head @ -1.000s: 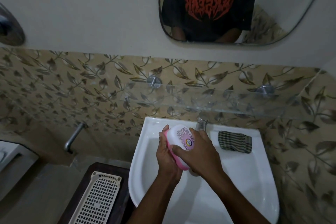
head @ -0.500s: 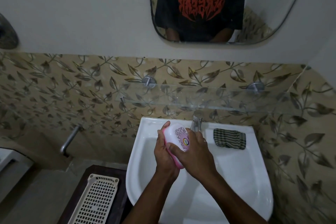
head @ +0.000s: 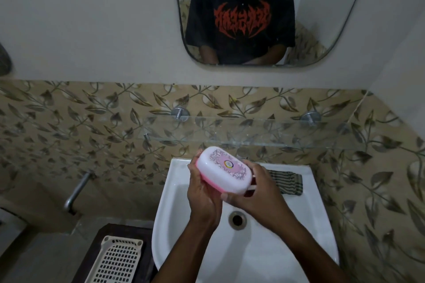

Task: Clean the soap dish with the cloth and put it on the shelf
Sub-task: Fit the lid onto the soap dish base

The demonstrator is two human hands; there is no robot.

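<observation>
Head camera, at a bathroom washbasin: a person holds a lidded soap dish [head: 224, 171], white on top with a pink base, in both hands over the white basin [head: 173, 174], just below the glass shelf [head: 264, 131]. The left hand [head: 202, 195] has its grip curled round the dish's left end. The right hand [head: 257, 193] cups the right end, with the thumb on the near edge and the fingers underneath. Neither hand has the cloth [head: 287, 182], which lies folded on the basin's back ledge, just behind the right hand.

Wiping does not appear to have begun. To do it well, one hand should probably keep a firm hold on the smooth plastic while the other fetches the cloth. The wipe should then cover the lid, the rim seam and the underside above the bowl, so that a slip ends in the basin.

The dish is closed, so what it holds cannot be told. The bowl shows its drain [head: 236, 219] unplugged, with no standing water visible. A cream perforated basket [head: 115, 262] sits on a dark stand to the left of the basin.
</observation>
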